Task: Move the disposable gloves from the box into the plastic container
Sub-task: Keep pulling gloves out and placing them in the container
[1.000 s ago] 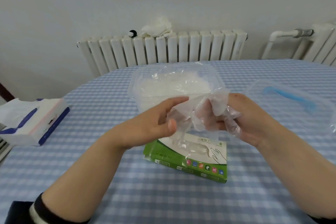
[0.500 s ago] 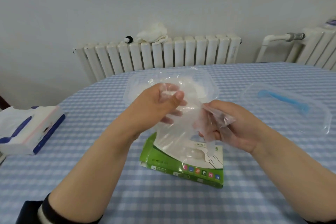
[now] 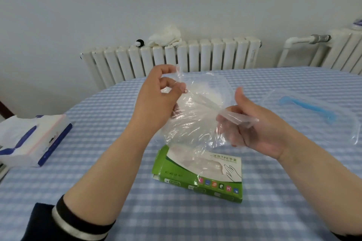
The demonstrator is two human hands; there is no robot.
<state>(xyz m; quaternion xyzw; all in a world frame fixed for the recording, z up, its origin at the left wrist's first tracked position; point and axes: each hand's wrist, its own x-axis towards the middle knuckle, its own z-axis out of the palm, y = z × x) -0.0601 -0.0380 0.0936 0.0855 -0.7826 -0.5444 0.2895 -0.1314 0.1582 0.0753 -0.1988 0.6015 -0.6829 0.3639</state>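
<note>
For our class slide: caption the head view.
Both hands stretch a clear glove above its green box.

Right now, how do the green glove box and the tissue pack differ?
The green glove box lies near the table's middle, below the hands; the tissue pack lies at the left edge. The box is green and white with a printed hand outline; the pack is white with dark blue stripes. Both lie flat on the checked tablecloth.
</note>
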